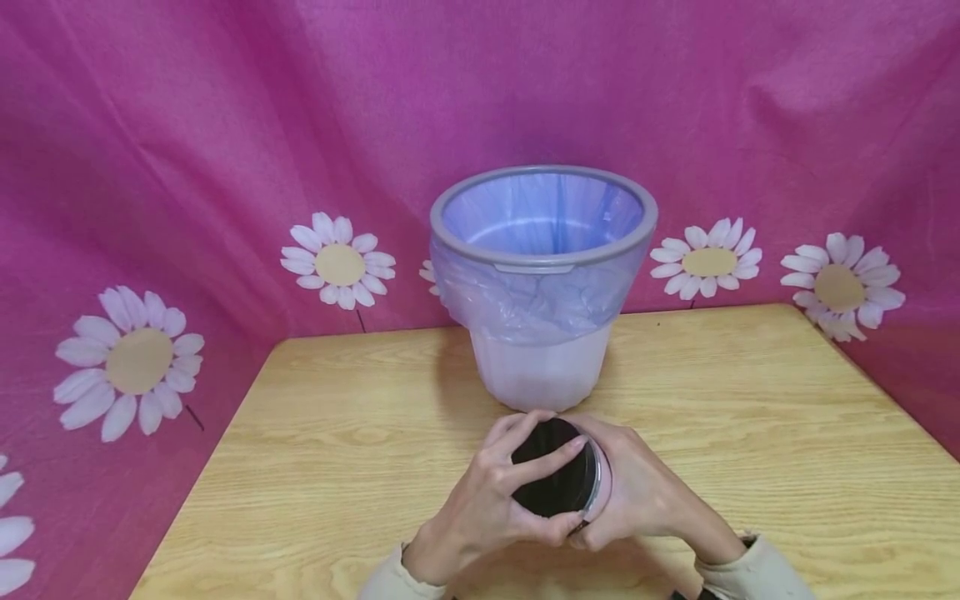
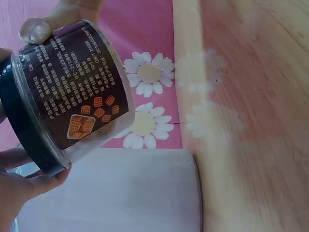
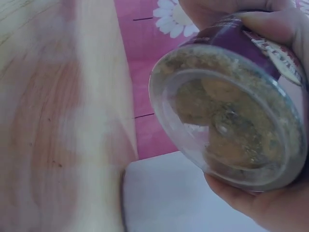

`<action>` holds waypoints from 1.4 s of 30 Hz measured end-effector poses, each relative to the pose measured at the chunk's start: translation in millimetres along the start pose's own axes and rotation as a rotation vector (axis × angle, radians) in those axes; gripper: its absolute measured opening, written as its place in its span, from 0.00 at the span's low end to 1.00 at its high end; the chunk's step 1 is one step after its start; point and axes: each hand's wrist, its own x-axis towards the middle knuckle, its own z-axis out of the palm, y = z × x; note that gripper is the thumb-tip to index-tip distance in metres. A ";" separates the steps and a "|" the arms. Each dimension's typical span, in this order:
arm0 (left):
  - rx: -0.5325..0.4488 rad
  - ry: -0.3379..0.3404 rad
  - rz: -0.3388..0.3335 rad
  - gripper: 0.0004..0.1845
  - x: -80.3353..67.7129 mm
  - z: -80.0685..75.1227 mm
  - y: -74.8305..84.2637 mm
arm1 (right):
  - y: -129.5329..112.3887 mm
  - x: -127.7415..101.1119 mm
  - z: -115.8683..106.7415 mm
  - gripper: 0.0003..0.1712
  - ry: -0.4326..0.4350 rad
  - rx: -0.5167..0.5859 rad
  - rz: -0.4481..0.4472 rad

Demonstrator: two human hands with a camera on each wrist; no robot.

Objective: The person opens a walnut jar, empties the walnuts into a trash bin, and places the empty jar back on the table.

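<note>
Right now I have both hands on the snack jar [image 1: 558, 479], low over the table [image 1: 750, 417] just in front of the lined wastebasket [image 1: 542, 275]: my left hand [image 1: 480, 508] clasps its black lid [image 2: 26, 130], my right hand [image 1: 637, 500] grips the body. The lid is still on; crumbs remain inside.

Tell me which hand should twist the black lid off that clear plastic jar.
Left. Probably: the left hand already curls its fingers round the black lid, while the right hand grips the clear plastic jar body, steadying it.
</note>
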 end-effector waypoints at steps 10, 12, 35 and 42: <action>0.070 -0.202 0.033 0.41 5.3 -17.7 3.4 | -3.3 -1.8 -1.7 0.59 -0.063 0.030 -0.005; 0.064 -0.267 0.048 0.43 6.3 -21.6 4.8 | -2.6 -3.4 -1.5 0.60 -0.084 0.046 -0.005; 0.015 -0.331 0.005 0.49 -1.8 -29.8 -3.3 | -0.9 -3.8 12.0 0.62 -0.078 0.013 -0.058; -0.034 -0.346 -0.101 0.50 -0.4 -27.7 -1.1 | 1.6 -3.0 9.1 0.63 -0.063 0.000 -0.077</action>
